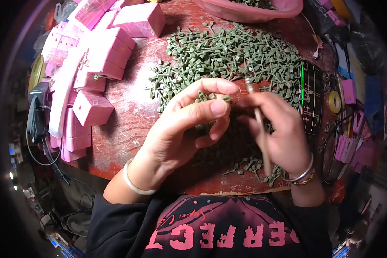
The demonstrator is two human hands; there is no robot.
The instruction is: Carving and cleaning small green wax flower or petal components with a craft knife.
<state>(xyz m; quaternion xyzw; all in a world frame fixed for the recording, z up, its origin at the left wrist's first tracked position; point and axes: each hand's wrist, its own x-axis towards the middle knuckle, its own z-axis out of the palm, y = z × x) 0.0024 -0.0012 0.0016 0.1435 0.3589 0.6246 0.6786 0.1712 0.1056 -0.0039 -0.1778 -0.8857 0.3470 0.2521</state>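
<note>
My left hand (185, 118) is raised over the table, with several small green stemmed pieces (204, 97) held in its curled fingers. One of them pokes out between the thumb and index fingertip. Close by on the right, my right hand (281, 129) is closed around a slim stick-like tool (262, 133) with a pale, metal-looking tip pointing away from me. Its fingertips are partly blurred and in shadow. Beyond both hands spreads a wide heap of the same green pieces (232, 51), and a smaller cluster (254, 167) lies near the front edge.
Pink blocks (93, 107) are stacked on the left of the red table (120, 146), beside a black device with cables (39, 112). A pink basin (253, 13) stands at the far side. To the right lie a dark panel (311, 99) and a tape roll (334, 102).
</note>
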